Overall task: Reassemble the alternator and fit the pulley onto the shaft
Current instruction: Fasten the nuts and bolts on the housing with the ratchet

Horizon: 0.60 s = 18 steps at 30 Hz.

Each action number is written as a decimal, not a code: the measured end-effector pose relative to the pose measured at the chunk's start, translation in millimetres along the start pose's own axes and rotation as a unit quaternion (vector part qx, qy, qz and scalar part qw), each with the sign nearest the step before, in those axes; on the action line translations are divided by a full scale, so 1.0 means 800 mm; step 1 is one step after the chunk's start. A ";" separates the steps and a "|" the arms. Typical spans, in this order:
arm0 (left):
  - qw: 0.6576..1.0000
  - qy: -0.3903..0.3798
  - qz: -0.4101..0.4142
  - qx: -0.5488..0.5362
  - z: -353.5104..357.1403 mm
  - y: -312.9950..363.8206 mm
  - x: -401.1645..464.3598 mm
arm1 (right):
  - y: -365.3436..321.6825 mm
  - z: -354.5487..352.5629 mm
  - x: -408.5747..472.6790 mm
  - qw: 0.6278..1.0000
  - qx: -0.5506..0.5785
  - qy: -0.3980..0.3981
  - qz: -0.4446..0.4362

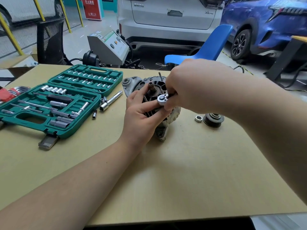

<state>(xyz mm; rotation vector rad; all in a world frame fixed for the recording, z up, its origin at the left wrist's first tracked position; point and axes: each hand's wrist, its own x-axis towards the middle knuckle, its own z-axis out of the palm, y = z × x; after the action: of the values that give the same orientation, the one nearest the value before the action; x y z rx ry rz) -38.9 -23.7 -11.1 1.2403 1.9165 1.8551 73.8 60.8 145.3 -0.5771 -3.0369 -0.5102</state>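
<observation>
The grey alternator (132, 83) stands on the table with its bare threaded shaft (151, 87) pointing up. My left hand (141, 112) grips the housing from the front left, and one finger touches the head of a chrome ratchet (162, 99). My right hand (187, 85) grips the ratchet's handle, with the head down on the alternator's front face. A long through bolt (160, 76) sticks up at the back. The black ribbed pulley (214, 120) and its nut (198, 119) lie on the table to the right, apart from the alternator.
An open green socket set case (56, 103) lies at the left, with loose sockets (94, 114) and an extension bar (111, 100) beside it. Red hex keys (7, 93) sit at the far left edge. A blue chair (206, 47) stands behind the table.
</observation>
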 end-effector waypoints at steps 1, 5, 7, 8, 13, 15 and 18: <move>1.000 0.002 0.000 0.001 0.000 0.000 0.000 | -0.004 0.001 -0.001 1.000 0.003 0.014 0.009; 1.000 0.013 -0.004 0.002 0.002 0.004 0.000 | -0.024 0.004 -0.008 1.000 -0.004 0.026 0.014; 1.000 0.012 -0.006 -0.005 0.001 0.004 0.000 | -0.026 0.003 -0.009 0.999 -0.026 0.020 0.000; 1.000 0.009 -0.008 -0.008 0.001 0.004 0.000 | -0.022 0.002 -0.007 0.999 -0.034 0.017 -0.007; 1.000 -0.001 -0.017 -0.013 0.001 0.002 0.000 | 0.004 -0.007 0.002 0.998 0.000 -0.040 -0.047; 1.000 -0.003 -0.009 -0.008 0.001 0.001 0.000 | 0.003 -0.006 0.002 0.999 -0.008 -0.028 -0.038; 1.000 0.003 -0.006 0.002 0.000 0.001 0.002 | -0.010 0.004 -0.004 0.999 -0.029 0.021 -0.009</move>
<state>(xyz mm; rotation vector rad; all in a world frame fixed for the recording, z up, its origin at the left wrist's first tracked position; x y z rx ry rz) -39.5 -22.3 -9.9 1.2232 1.9283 1.8511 73.7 53.3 139.6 -0.5343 -2.9993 -0.6062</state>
